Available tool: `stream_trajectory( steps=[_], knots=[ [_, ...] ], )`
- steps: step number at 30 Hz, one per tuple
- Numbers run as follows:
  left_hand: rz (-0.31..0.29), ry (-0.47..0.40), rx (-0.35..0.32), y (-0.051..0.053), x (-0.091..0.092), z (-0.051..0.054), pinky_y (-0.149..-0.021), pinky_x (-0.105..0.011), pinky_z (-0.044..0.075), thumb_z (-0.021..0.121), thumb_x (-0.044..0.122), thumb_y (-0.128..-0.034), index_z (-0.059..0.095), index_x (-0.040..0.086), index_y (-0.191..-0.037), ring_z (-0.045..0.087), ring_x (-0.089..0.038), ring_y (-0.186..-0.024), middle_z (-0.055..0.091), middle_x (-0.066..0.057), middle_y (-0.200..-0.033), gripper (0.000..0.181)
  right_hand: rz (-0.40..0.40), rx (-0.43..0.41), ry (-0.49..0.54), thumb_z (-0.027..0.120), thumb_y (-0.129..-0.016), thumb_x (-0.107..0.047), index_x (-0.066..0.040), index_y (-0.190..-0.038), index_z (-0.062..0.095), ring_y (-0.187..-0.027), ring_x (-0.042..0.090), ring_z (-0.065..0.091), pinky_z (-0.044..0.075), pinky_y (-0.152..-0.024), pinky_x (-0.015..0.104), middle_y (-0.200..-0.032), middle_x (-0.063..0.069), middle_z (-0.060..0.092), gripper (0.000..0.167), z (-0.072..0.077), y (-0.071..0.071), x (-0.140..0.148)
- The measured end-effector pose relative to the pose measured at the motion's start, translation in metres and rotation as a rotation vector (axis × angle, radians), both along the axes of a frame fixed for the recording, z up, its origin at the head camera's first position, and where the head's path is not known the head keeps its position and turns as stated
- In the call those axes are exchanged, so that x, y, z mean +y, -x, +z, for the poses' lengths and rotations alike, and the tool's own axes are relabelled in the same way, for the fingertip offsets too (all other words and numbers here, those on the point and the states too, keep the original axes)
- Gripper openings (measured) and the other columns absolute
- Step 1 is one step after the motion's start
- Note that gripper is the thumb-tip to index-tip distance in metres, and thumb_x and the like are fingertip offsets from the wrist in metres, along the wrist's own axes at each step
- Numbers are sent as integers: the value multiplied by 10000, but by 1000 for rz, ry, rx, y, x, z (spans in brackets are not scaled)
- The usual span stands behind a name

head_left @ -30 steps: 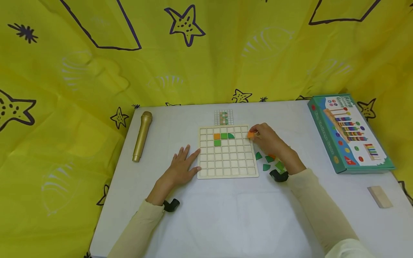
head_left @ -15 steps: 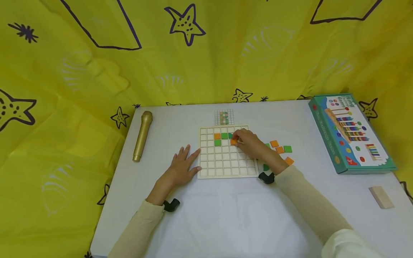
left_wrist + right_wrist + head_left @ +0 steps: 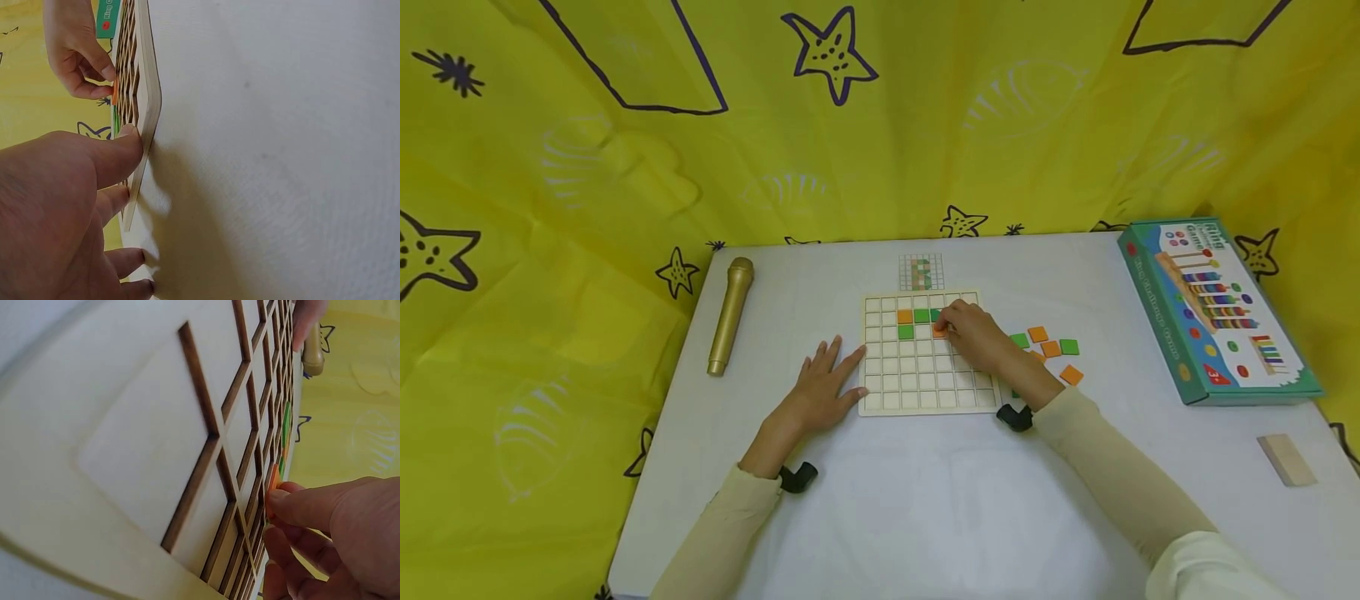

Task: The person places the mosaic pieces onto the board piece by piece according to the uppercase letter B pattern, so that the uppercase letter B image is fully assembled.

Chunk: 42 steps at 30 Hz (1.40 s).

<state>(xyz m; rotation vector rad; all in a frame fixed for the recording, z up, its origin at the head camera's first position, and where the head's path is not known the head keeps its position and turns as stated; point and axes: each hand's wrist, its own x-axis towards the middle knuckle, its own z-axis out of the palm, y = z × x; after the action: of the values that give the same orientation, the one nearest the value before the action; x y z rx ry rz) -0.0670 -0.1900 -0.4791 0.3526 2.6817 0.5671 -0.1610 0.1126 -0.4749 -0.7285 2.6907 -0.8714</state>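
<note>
A pale wooden grid board [image 3: 917, 379] lies mid-table. Near its top sit an orange square tile [image 3: 905, 317], a green square [image 3: 921, 316], another green square [image 3: 906, 332] and a dark green piece [image 3: 935, 315], partly covered by my right hand [image 3: 977, 337]. That hand pinches an orange tile [image 3: 273, 480] between thumb and fingers, at a cell just below the dark green piece. Whether the tile is fully seated I cannot tell. My left hand [image 3: 822, 392] is spread flat on the table, its thumb and a finger touching the board's left edge.
Loose orange tiles [image 3: 1051, 348] and green tiles [image 3: 1069, 347] lie right of the board, some behind my right forearm. A small printed grid card [image 3: 920, 272] lies behind it. A gold microphone [image 3: 731, 317] stands left; a game box [image 3: 1217, 312] and wooden block [image 3: 1286, 459] lie right.
My right hand has moved left from the board's right edge, bringing the orange tile onto a cell. In the last half second it shifted slightly further left. The left hand stays put.
</note>
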Motion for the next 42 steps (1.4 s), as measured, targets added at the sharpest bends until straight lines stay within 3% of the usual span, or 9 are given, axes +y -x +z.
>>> stream_trajectory(
  steps=[7,12,18,25,32,37,42],
  knots=[
    [5,-11,1,-2,1,-1,-1280,-673,60,553,455,-1085,274,237,-1692,-13,-469,-1620,42,-226,-1761,703,5,39,-29,675,-1026,-42,-44,-1174,742,-1204,387,582,489,-1031,556,-1274,157,628,162,1,-4,1],
    [6,-19,7,-3,1,-3,-1281,-669,61,560,452,-1083,280,238,-1690,-5,-469,-1621,53,-228,-1761,702,-31,0,-41,695,-1030,-115,-60,-1273,731,-1249,394,551,445,-1046,588,-1340,169,565,251,8,-8,11],
    [15,-33,14,-3,0,-3,-1281,-669,62,569,448,-1079,293,224,-1685,6,-475,-1620,61,-235,-1759,703,-118,-82,-58,645,-1063,-154,-53,-1360,668,-1331,413,482,363,-1107,618,-1423,208,522,315,19,-5,45],
    [16,-23,22,-4,-1,-2,-1284,-663,68,566,451,-1080,297,227,-1685,12,-477,-1619,67,-235,-1758,699,-251,-157,-72,607,-1079,-226,2,-1366,614,-1222,460,496,417,-1055,652,-1387,284,504,367,30,-2,99],
    [1,-15,26,-2,-1,0,-1276,-681,70,553,458,-1085,286,226,-1688,5,-482,-1616,56,-239,-1757,699,-313,-203,-163,640,-1049,-292,63,-1313,570,-1200,488,498,338,-971,687,-1273,311,523,448,22,-2,138],
    [-6,-6,28,-1,-1,-1,-1268,-696,83,548,460,-1085,289,223,-1687,10,-492,-1614,60,-246,-1754,697,-315,-253,-195,625,-1063,-330,36,-1282,568,-1167,452,471,323,-951,647,-1237,275,504,431,13,-4,144],
    [-4,0,23,0,0,-3,-1273,-687,80,542,473,-1085,279,238,-1690,1,-479,-1618,50,-231,-1759,700,-292,-249,-168,587,-1086,-251,19,-1306,585,-1184,453,480,290,-997,689,-1271,274,524,348,12,-3,143]
  ],
)
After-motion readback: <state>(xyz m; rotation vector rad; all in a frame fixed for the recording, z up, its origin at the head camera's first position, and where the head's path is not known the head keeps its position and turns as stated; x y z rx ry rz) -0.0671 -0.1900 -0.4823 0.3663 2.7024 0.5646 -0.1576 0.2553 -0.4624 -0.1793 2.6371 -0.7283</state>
